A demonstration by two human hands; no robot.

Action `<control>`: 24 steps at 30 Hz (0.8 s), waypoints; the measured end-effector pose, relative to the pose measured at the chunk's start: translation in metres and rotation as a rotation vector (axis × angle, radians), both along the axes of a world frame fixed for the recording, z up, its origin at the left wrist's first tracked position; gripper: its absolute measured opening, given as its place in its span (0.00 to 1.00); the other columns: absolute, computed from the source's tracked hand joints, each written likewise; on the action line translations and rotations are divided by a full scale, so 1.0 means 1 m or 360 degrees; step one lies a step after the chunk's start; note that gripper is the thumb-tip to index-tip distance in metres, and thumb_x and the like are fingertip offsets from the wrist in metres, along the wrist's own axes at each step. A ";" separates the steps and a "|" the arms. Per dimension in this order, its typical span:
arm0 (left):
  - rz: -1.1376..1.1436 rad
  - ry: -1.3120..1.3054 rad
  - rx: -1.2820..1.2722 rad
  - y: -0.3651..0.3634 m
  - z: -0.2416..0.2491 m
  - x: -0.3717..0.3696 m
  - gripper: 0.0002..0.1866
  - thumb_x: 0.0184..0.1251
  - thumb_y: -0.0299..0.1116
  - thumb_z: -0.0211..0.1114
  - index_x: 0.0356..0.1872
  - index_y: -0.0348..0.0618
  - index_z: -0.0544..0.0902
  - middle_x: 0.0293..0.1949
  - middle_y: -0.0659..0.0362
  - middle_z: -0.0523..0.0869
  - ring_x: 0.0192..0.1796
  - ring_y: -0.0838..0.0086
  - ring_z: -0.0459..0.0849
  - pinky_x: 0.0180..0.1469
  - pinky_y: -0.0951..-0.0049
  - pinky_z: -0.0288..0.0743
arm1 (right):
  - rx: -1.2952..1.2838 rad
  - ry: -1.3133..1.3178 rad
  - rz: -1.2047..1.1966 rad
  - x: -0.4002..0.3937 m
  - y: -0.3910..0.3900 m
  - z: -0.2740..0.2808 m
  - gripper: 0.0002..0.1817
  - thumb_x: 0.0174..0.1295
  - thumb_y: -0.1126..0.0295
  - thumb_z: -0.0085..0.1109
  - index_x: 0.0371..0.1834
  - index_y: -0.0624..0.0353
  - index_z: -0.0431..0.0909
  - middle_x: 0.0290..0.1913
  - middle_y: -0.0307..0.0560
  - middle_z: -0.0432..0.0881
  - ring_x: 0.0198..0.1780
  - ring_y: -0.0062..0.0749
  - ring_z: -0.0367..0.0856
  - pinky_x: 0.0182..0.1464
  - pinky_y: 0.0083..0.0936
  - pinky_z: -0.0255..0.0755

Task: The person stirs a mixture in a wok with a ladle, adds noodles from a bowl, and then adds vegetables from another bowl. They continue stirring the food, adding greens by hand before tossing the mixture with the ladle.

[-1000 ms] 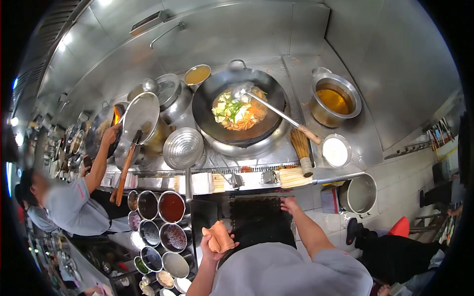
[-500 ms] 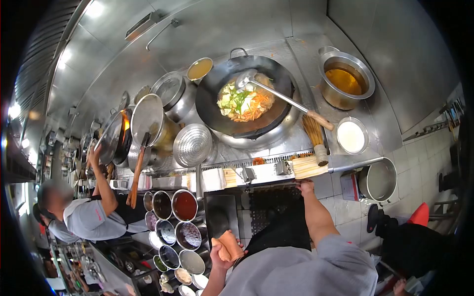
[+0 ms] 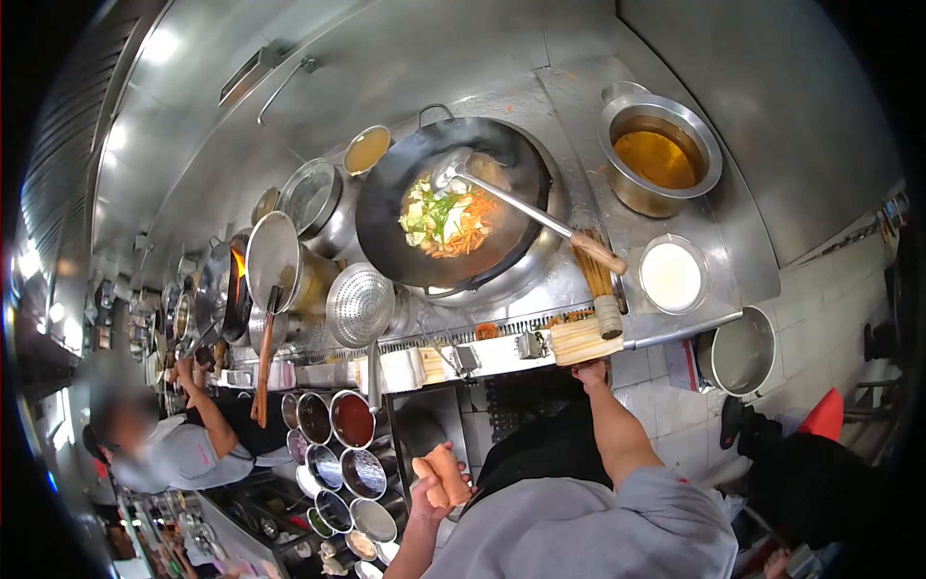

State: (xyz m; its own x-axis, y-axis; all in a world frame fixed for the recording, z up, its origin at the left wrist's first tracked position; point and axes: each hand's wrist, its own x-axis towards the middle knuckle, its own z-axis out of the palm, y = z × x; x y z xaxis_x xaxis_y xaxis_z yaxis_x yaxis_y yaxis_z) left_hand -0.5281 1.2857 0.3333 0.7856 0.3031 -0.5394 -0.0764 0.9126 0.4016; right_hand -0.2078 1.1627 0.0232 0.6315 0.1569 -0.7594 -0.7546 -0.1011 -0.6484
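My left hand (image 3: pixel 427 499) is wrapped around a folded orange cloth (image 3: pixel 443 475), held low in front of my body, beside the sauce pots. Out ahead, my right hand (image 3: pixel 591 373) reaches the underside of the stove's front edge, its fingers curled and partly hidden there. Above it sits a black wok (image 3: pixel 386 227) with chopped cabbage, green strips and carrot shreds (image 3: pixel 470 232) in it. A ladle (image 3: pixel 526 209) with a wooden handle rests across the wok, its bowl among the food and neither hand touching it. A bamboo brush (image 3: pixel 604 307) lies close to my right hand.
On the right stand a pot of amber liquid (image 3: pixel 664 172) and a bowl of white liquid (image 3: pixel 672 276). A perforated skimmer (image 3: pixel 360 307) and strainer (image 3: pixel 274 262) lie left of the wok. Several sauce pots (image 3: pixel 352 421) stand below. A co-worker (image 3: pixel 188 454) works at the left near a flame.
The view has shifted, so the stove appears slightly left and lower. My left hand keeps the cloth, and my right hand stays at the stove edge. The co-worker's arm is lower.
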 end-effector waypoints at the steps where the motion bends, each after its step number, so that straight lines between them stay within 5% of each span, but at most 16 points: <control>1: -0.0018 0.0018 0.0002 0.000 0.002 0.008 0.41 0.43 0.42 0.66 0.62 0.53 0.57 0.41 0.53 0.72 0.41 0.62 0.76 0.45 0.49 0.72 | -0.0015 0.0005 -0.0006 0.000 0.000 -0.003 0.04 0.54 0.81 0.52 0.25 0.59 0.74 0.22 0.41 0.77 0.19 0.25 0.73 0.17 0.23 0.67; 9: -0.0060 0.0136 -0.0011 -0.011 0.010 0.066 0.38 0.39 0.34 0.62 0.60 0.50 0.60 0.41 0.51 0.73 0.41 0.59 0.77 0.44 0.50 0.74 | -0.0030 0.0091 -0.0078 0.003 -0.003 -0.002 0.06 0.51 0.77 0.58 0.33 0.56 0.77 0.23 0.41 0.78 0.20 0.24 0.76 0.20 0.25 0.71; 11: -0.0078 0.0175 0.0013 -0.015 0.007 0.075 0.39 0.40 0.35 0.62 0.60 0.50 0.60 0.41 0.51 0.73 0.40 0.59 0.77 0.44 0.49 0.73 | -0.0088 0.0063 0.0081 0.002 -0.005 -0.032 0.16 0.47 0.71 0.64 0.41 0.54 0.75 0.28 0.42 0.80 0.25 0.26 0.78 0.24 0.26 0.73; 14: -0.0064 0.0251 0.0024 -0.021 0.003 0.086 0.39 0.40 0.37 0.63 0.61 0.51 0.60 0.41 0.51 0.74 0.40 0.60 0.77 0.44 0.49 0.72 | -0.0245 -0.0115 0.0282 -0.001 -0.005 -0.061 0.35 0.38 0.60 0.71 0.53 0.54 0.69 0.48 0.43 0.78 0.47 0.28 0.77 0.45 0.23 0.73; 24: 0.0058 0.0316 -0.0037 -0.042 0.013 0.123 0.38 0.40 0.34 0.62 0.60 0.50 0.60 0.42 0.50 0.74 0.42 0.57 0.78 0.44 0.49 0.75 | -0.0203 -0.0108 0.0317 -0.010 -0.008 -0.084 0.37 0.35 0.52 0.71 0.52 0.52 0.71 0.49 0.45 0.78 0.50 0.32 0.76 0.49 0.27 0.71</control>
